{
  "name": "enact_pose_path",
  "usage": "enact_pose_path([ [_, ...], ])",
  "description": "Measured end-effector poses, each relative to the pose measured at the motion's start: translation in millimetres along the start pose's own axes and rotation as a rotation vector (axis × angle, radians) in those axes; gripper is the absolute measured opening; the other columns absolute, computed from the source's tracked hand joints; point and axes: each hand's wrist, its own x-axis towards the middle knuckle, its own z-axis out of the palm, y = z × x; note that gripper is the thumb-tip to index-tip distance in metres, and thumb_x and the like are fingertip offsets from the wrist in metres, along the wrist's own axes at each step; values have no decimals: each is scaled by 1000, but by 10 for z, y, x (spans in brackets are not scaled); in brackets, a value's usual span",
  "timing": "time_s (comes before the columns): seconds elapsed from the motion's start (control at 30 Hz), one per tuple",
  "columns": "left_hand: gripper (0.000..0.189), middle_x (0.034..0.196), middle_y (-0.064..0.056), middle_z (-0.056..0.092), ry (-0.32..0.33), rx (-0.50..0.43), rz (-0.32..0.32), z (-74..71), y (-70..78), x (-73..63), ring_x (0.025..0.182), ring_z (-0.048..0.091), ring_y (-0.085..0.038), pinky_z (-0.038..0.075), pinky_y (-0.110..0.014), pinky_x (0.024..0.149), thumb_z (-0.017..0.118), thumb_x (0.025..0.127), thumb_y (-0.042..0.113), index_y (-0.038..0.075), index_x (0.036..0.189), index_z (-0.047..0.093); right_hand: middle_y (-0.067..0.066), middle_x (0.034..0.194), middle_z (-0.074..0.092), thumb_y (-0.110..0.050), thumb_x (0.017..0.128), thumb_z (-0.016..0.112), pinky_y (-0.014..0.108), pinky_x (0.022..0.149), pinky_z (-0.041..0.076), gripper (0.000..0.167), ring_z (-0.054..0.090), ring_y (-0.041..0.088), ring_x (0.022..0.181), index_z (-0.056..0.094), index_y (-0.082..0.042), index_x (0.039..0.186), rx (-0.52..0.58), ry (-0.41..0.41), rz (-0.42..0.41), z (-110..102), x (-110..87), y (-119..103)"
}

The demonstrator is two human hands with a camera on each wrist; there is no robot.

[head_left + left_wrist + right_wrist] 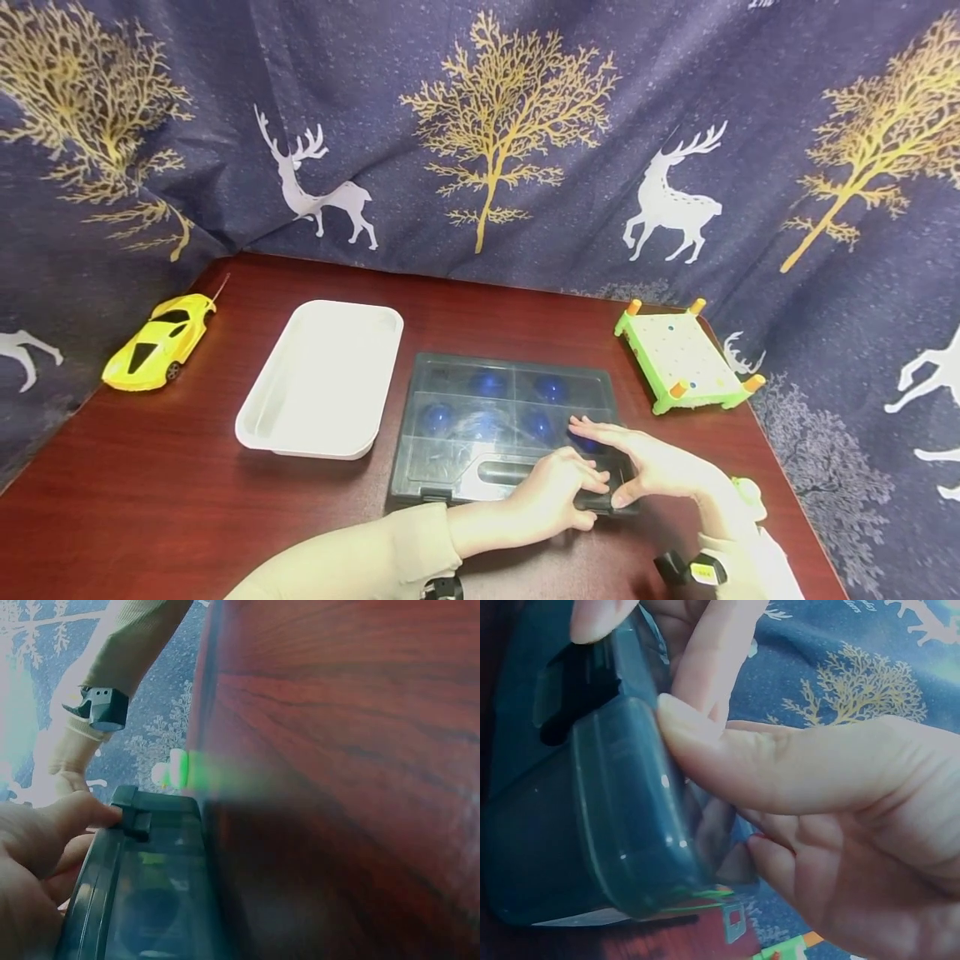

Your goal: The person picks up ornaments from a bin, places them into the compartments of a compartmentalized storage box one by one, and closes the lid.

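Observation:
A dark translucent plastic case (pixel 431 450) with a lid lies on the table, several blue round objects (pixel 489 383) showing through its compartments. At its front right latch (pixel 577 690), my left hand (pixel 551 492) pinches with the thumb at the front edge and fingers over the lid. My right hand (pixel 660 467) rests on the right front corner, its fingers stretched across the lid and its thumb (pixel 727 761) pressed on the lid's edge. Another latch (pixel 437 494) sits at the front left, and a carrying handle (pixel 510 473) lies between them.
The red-brown table (pixel 187 500) also bears a white basin (pixel 318 375) left of the case. A yellow toy car (pixel 161 342) is at the far left. To the right stand a green-framed toy with orange pegs (pixel 682 358) and a small green-and-white item (pixel 750 497), partly behind my right forearm.

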Motion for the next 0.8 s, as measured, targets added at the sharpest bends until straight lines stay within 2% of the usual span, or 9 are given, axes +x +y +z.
enact_pose_path([
  [0.23,47,123,11,68,-52,18,8,-61,18,-11,116,56,-5,43,-18,100,85,73,30,19,118,72,10,154,41,-25,71,83,21,111,30,93,30,2,142,37,-6,150,-45,-19,37,-37,-2,-24],
  [0.33,47,124,9,68,-77,-19,6,-100,13,-14,118,57,-6,43,-20,102,83,76,31,18,120,71,14,151,44,-24,75,82,23,109,34,88,33,0,140,39,-7,149,-41,-32,86,-73,14,-57],
  [0.43,41,122,6,69,-77,-95,-4,-166,-20,-18,117,59,-6,43,-21,102,80,80,28,17,119,71,17,147,47,-24,78,81,25,106,39,82,37,-1,136,42,-6,147,-47,-48,134,-127,54,-108],
  [0.6,30,110,7,74,-67,-258,-47,-400,-93,-25,108,64,-2,46,-16,95,76,84,22,17,113,73,15,140,56,-27,81,79,27,102,44,71,48,8,130,48,-4,141,-110,-55,178,-220,157,-206],
  [0.73,24,97,7,76,-57,-361,-42,-679,-165,-29,101,66,0,46,-15,92,74,86,19,15,110,74,13,136,59,-31,86,74,31,100,47,62,54,16,125,52,-2,137,-149,-39,211,-291,248,-290],
  [0.77,23,95,7,76,-48,-376,-34,-750,-190,-30,99,66,1,47,-16,92,74,86,19,15,109,74,13,135,60,-30,87,73,30,94,50,61,59,15,115,52,-1,137,-148,-33,222,-311,271,-311],
  [0.8,22,93,6,76,-37,-397,-29,-820,-218,-34,97,66,1,48,-18,91,74,86,18,15,108,74,14,135,60,-28,88,73,31,92,51,60,60,16,114,52,-1,137,-140,-26,234,-333,290,-333],
])
